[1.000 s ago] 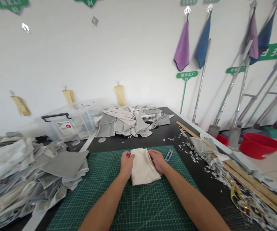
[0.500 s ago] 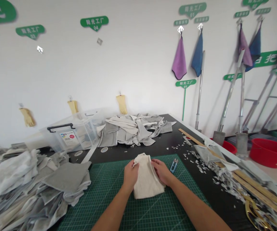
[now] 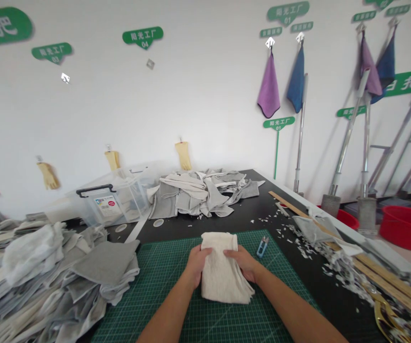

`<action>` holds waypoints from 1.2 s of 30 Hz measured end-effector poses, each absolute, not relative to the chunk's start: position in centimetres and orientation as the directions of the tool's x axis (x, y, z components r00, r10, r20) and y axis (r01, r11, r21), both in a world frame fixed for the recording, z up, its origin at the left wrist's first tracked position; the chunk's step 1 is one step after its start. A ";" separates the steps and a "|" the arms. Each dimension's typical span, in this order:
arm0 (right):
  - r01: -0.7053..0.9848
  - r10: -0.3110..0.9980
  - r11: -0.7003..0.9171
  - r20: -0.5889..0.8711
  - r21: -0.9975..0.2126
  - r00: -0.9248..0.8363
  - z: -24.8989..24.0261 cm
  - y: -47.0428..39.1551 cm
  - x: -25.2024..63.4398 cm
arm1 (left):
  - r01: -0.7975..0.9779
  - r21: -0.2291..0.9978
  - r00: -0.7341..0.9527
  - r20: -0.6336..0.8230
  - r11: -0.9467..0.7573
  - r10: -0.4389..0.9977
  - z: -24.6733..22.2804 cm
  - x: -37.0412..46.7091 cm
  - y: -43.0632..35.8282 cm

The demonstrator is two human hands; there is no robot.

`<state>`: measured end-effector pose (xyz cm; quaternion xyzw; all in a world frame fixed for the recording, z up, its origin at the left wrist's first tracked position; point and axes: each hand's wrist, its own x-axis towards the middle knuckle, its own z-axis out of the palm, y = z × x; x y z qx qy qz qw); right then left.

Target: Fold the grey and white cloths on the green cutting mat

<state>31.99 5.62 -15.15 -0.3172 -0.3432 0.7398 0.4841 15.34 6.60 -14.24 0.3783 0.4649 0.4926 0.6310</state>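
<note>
A folded cream cloth [image 3: 223, 274] is held between both hands over the green cutting mat [image 3: 155, 271]. My left hand [image 3: 198, 264] grips its left edge, thumb on top and fingers hidden beneath. On the opposite edge, my right hand [image 3: 244, 263] pinches the cloth with the thumb across its upper face. The cloth's lower right corner shows several loose layers. Small blue thread snips [image 3: 262, 246] lie on the mat to the right of my right hand.
Piled grey and white cloths [image 3: 98, 262] cover the left side. More cloths [image 3: 198, 190] lie at the back beside a clear plastic box [image 3: 108, 205]. Wooden strips [image 3: 387, 281], white scraps [image 3: 337, 267] and gold scissors [image 3: 384, 309] line the right edge.
The cloth has flattened, with its top edge now straighter and its face turned more upward. Both thumbs have come onto its upper face. The view has shifted slightly left.
</note>
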 end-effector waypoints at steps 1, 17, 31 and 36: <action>-0.510 0.944 -0.276 -0.132 -0.815 -0.302 -15.3 5.8 31.9 | -0.265 0.935 0.101 -0.218 0.237 0.971 -14.5 15.2 6.6; -0.489 0.992 -0.126 -0.114 -0.863 -0.053 -16.6 6.8 31.7 | 0.067 0.950 0.358 -0.308 0.305 0.881 -14.6 13.7 5.6; -0.558 0.999 -0.034 -0.031 -0.829 -0.014 -16.8 6.9 31.5 | 0.198 0.951 0.105 -0.263 0.239 0.959 -14.0 12.9 6.3; -0.614 0.993 -0.059 0.016 -0.787 -0.116 -16.2 6.5 31.5 | 0.237 0.945 0.110 -0.257 0.226 0.960 -13.2 11.4 6.3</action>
